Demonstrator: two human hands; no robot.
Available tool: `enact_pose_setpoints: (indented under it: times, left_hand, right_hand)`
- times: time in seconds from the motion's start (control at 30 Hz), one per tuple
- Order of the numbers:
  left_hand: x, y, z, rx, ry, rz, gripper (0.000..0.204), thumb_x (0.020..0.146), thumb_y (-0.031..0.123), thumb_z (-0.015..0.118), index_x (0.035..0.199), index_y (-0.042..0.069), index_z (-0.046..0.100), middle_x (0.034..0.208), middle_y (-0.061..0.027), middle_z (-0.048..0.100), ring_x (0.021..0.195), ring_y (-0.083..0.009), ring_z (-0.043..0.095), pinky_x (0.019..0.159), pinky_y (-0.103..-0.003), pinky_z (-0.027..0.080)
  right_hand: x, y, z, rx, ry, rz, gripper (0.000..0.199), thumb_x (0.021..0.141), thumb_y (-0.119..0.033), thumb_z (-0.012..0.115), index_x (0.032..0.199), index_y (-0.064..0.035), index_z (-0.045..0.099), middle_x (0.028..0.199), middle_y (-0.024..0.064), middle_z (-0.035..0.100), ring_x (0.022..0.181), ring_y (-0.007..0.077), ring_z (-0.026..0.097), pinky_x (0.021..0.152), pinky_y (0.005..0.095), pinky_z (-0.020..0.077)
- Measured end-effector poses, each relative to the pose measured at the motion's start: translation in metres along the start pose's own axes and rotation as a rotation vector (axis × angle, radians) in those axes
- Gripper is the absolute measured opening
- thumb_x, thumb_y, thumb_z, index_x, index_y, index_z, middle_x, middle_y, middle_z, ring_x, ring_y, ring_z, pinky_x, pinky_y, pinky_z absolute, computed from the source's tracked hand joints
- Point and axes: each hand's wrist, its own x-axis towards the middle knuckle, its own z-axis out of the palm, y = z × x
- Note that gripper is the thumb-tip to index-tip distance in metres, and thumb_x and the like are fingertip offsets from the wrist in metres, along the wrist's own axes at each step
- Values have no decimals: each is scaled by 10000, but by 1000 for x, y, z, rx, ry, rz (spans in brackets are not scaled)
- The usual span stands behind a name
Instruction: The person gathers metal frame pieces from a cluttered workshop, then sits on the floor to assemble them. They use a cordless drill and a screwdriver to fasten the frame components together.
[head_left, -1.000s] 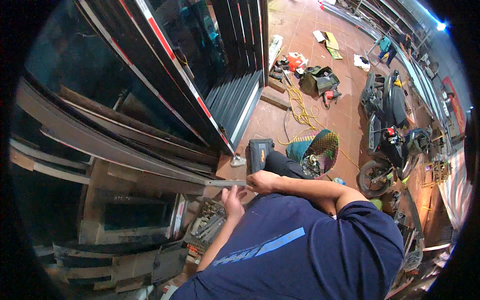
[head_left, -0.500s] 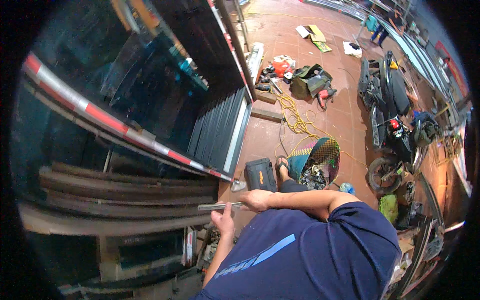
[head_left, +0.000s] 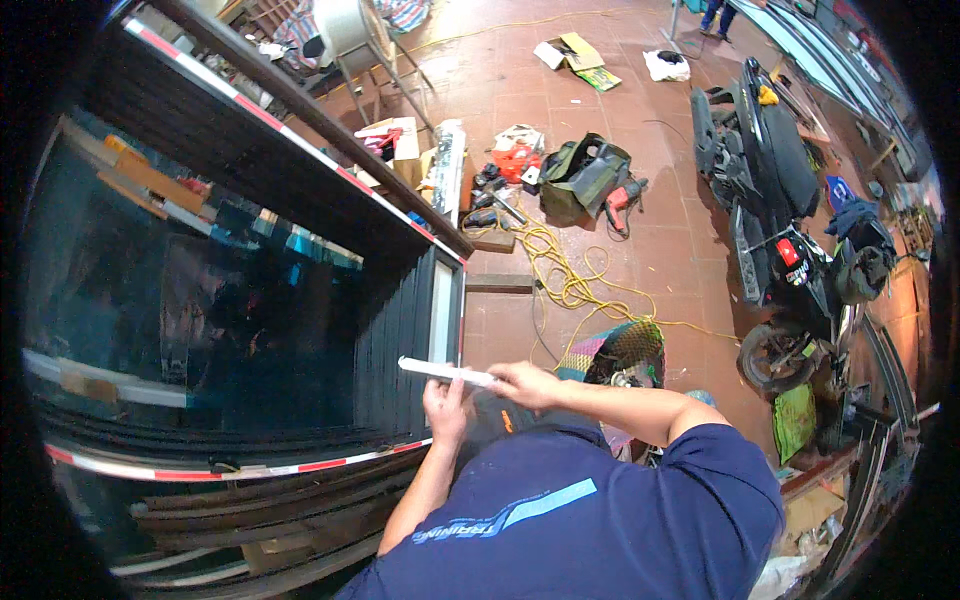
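My left hand (head_left: 445,405) and my right hand (head_left: 524,382) are both closed on a thin white strip (head_left: 440,370). It lies almost level and points left. The left hand grips it from below and the right hand holds its right end. The strip is held in front of the right-hand edge of a large dark metal frame (head_left: 400,330) with ribbed black panels and dark glass. The frame's rails carry red and white striped tape (head_left: 300,466). My blue shirt (head_left: 590,510) fills the lower middle of the view.
On the red tiled floor lie a tangled yellow cable (head_left: 565,270), a green tool bag (head_left: 585,175), a power drill (head_left: 622,198), a wooden block (head_left: 498,284) and cardboard (head_left: 575,52). A mesh basket (head_left: 625,350) stands by my right arm. Motorbikes (head_left: 770,190) are parked on the right.
The view has swung, so the frame's taped rails now sit higher and further left. Both hands keep hold of the white strip, which stays near the frame's right edge.
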Motion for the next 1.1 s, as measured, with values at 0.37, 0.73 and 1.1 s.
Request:
enact_pose_setpoints:
  times: [0.37, 0.73, 1.1]
  left_hand:
    - [120, 12, 178, 210, -585, -268, 408, 1102, 326, 605, 1358, 9, 584, 1145, -68, 700, 1011, -125, 686, 813, -286, 576]
    - [232, -2, 352, 568, -1070, -174, 390, 1140, 353, 507, 955, 34, 634, 717, -36, 638, 565, -110, 594, 521, -307, 486]
    - [391, 75, 452, 632, -1196, -119, 415, 1116, 334, 547, 860, 14, 611, 672, -19, 557, 623, -133, 530, 576, -357, 447]
  right_hand:
    - [-15, 58, -92, 586, 776, 75, 268, 1073, -302, 642, 1028, -41, 685, 865, 2, 658, 845, 102, 608, 746, 330, 518]
    - [16, 94, -273, 994, 1286, 91, 173, 1035, -232, 734, 1009, -96, 630, 812, -43, 590, 706, 72, 541, 659, 278, 474]
    - [78, 99, -453, 393, 1033, 402, 416, 1014, -411, 720, 1051, 1, 759, 948, 126, 769, 894, 174, 695, 829, 412, 554]
